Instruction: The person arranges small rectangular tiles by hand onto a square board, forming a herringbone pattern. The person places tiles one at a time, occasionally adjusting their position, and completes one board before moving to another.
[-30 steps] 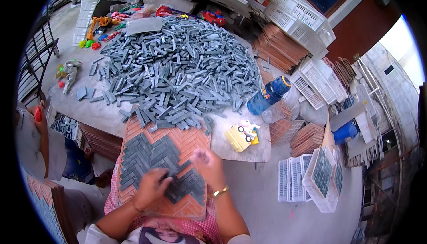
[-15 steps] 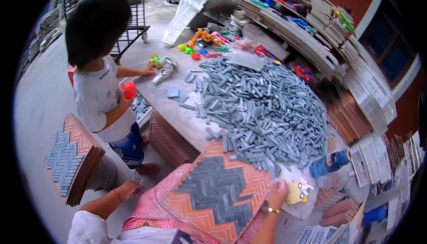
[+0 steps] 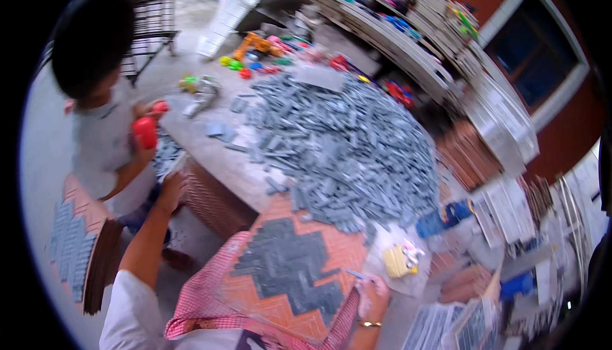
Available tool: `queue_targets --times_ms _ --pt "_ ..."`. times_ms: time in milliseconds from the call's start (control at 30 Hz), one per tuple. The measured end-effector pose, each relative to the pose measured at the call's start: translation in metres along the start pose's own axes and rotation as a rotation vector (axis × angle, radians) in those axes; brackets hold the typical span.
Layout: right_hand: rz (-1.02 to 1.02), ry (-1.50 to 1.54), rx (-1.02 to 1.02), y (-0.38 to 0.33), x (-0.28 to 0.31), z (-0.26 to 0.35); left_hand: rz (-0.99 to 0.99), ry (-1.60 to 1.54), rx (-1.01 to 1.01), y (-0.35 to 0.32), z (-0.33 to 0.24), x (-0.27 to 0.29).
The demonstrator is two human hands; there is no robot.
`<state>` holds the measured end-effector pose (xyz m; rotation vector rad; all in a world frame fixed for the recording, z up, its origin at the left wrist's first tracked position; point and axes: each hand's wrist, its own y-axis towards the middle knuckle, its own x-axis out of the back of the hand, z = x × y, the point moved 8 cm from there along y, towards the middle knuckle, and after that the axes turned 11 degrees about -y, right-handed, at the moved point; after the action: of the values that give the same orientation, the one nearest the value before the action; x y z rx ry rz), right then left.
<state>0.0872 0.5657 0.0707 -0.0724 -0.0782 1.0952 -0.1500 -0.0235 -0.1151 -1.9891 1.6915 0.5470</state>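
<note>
An orange tray (image 3: 255, 299) lies on my lap, partly filled with grey strips set in a herringbone patch (image 3: 287, 267). My right hand (image 3: 373, 291) rests at the tray's right edge and pinches a thin grey strip (image 3: 355, 275). My left arm stretches out to the left. My left hand (image 3: 170, 189) is by the table's near corner, close to the arm of a small person (image 3: 102, 120) who holds a red thing (image 3: 145, 131). Blur hides my left fingers. A big heap of loose grey strips (image 3: 344, 139) covers the table beyond the tray.
A stack of orange trays (image 3: 76, 248) with a grey pattern stands at the far left. A yellow object (image 3: 398, 261) and a blue bottle (image 3: 440, 219) lie right of the tray. Coloured toys (image 3: 255, 47) sit at the table's far end. White crates (image 3: 503, 133) and shelves (image 3: 395, 25) are at the right.
My head has turned left, so the view has swung. My left arm has reached out from my lap toward the small person. My right hand stays at the tray's right edge.
</note>
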Motion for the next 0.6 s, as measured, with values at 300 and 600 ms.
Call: queue_targets --times_ms 300,600 --pt "0.197 -0.185 0.064 0.007 -0.017 -0.022 0.130 0.342 -0.050 -0.159 -0.009 -0.209" --pt "0.253 -0.532 0.087 0.018 -0.032 -0.029 0.854 0.836 -0.364 -0.261 0.028 -0.364"
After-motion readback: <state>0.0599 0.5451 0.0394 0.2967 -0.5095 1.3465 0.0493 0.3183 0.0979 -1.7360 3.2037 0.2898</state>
